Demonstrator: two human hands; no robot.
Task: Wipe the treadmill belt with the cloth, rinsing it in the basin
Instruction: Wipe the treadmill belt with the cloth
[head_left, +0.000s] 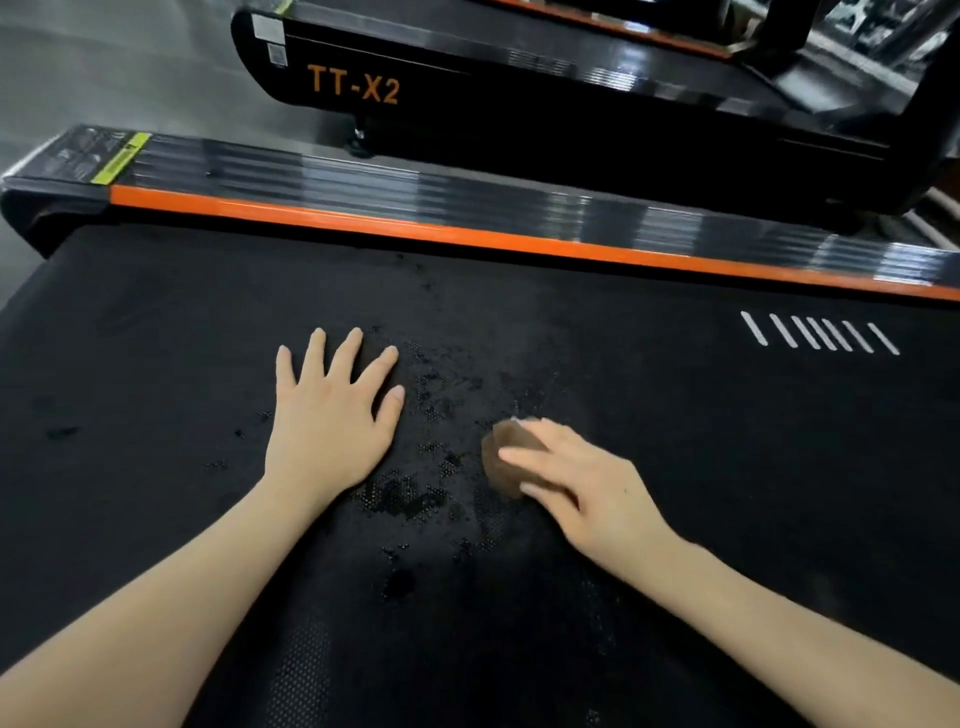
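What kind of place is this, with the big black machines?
Probably a gym. The right hand holds a cloth on a treadmill belt, and another treadmill, marked TT-X2, stands beyond its orange side rail.

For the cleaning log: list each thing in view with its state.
treadmill belt: wet patches between and around the hands.
left hand: flat on the treadmill belt, fingers spread, holding nothing.
right hand: holds the cloth against the treadmill belt.
cloth: brown, bunched under the right hand.
second treadmill: behind, marked TT-X2.
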